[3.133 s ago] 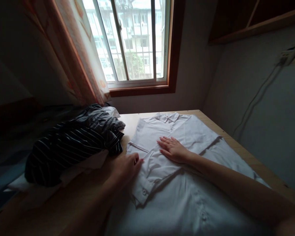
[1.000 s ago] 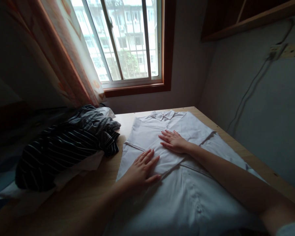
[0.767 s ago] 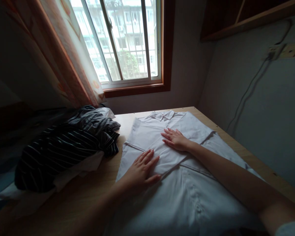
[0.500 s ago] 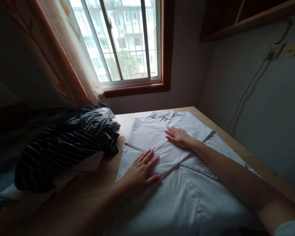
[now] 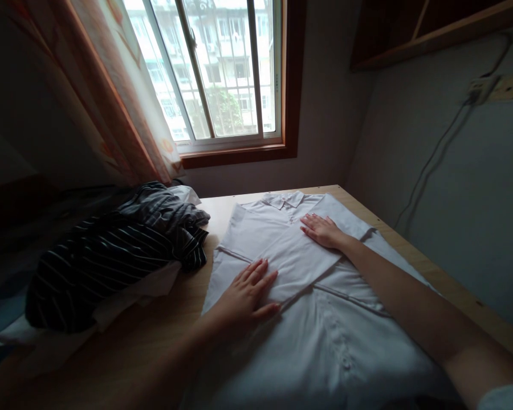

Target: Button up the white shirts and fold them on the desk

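A white button-up shirt [image 5: 346,336] lies spread on the wooden table [image 5: 188,296], its collar [image 5: 284,199] toward the window. Both sleeves are folded in across the front, and one sleeve [image 5: 282,267] runs slantwise over the chest. My left hand [image 5: 248,293] rests flat on the lower left part of that sleeve, fingers apart. Farther up, my right hand [image 5: 322,230] lies flat on the cloth below the collar, to the right of the middle, with its fingers stretched out. Neither hand grips the fabric.
A heap of dark striped clothes [image 5: 111,256] sits on the table's left side, with white cloth under it. Beyond the table are a window [image 5: 222,74] and a curtain [image 5: 111,97]. A cable [image 5: 427,154] hangs down the right wall below a shelf [image 5: 444,34].
My right hand has slid a little to the right and slightly upward over the shirt. My left hand has stayed in place.
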Action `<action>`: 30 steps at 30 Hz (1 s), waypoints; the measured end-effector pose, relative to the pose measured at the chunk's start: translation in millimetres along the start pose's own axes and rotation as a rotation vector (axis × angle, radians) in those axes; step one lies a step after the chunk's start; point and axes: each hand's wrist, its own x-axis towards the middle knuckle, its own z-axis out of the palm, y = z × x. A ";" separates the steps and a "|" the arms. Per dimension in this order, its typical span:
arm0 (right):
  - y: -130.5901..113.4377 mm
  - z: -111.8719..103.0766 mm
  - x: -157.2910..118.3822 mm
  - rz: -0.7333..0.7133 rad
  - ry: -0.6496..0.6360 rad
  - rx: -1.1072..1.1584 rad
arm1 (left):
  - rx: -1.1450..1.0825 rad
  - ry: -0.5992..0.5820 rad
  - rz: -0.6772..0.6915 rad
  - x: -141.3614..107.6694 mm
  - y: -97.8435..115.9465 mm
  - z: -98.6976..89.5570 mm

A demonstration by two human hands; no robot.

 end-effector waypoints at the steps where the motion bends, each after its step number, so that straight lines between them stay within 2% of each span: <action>1: 1.1 -0.8 0.2 0.013 -0.001 0.002 | 0.000 -0.003 -0.005 0.0 0.4 -0.4; 11: 4.6 -5.0 6.4 0.192 0.008 -0.021 | 0.011 -0.017 -0.014 -1.0 4.7 -3.2; 30: 44.8 -2.2 33.1 0.303 0.016 -0.060 | 0.013 -0.022 -0.002 -2.7 -0.6 2.0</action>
